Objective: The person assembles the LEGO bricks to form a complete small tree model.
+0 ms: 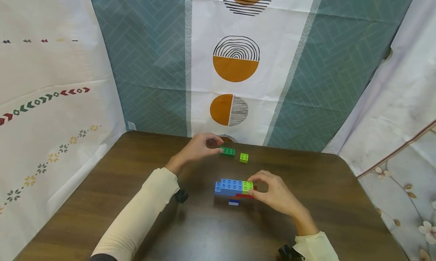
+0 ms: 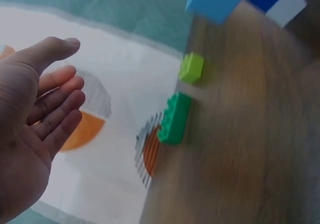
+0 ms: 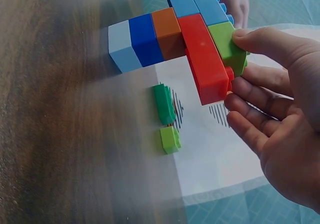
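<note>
The step in hand looks like seating the light green block (image 1: 248, 184) at the right end of the stack (image 1: 229, 188), atop its red block (image 3: 204, 56); the next move likely calls for a firm press there; the right hand (image 1: 279, 196), right of the stack, pinches that block by thumb and fingertips; the left hand (image 1: 201, 147), behind and left of the stack, holds nothing, fingers loosely curved; 2 loose blocks (image 1: 229, 151) lie behind the stack.
</note>
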{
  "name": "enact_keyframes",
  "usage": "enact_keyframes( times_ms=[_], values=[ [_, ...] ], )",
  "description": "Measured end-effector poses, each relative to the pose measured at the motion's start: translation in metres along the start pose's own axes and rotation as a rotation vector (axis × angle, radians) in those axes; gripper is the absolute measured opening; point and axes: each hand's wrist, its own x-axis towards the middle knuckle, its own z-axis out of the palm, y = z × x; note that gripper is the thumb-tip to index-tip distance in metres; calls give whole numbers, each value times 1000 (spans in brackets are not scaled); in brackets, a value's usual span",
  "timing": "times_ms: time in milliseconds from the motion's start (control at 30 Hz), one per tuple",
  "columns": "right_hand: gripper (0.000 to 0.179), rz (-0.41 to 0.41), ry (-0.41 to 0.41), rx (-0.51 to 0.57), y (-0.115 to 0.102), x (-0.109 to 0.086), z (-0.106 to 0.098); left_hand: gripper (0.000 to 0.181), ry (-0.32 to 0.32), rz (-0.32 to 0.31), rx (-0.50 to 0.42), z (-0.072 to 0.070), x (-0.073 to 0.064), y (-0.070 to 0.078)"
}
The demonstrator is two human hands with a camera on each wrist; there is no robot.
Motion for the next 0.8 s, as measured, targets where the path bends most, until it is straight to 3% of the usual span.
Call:
enact_keyframes(
  times_ms=[167, 433, 800],
  values=[
    [27, -16, 1, -10, 1, 1, 0, 25, 3, -85, -35, 1, 19, -15],
    [26, -8, -8, 3, 2, 0, -1, 26, -36, -111, -22, 11, 44, -23],
    [27, -4, -9, 9, 2, 1, -1, 34, -91, -221, -31, 24, 57, -41]
  ],
)
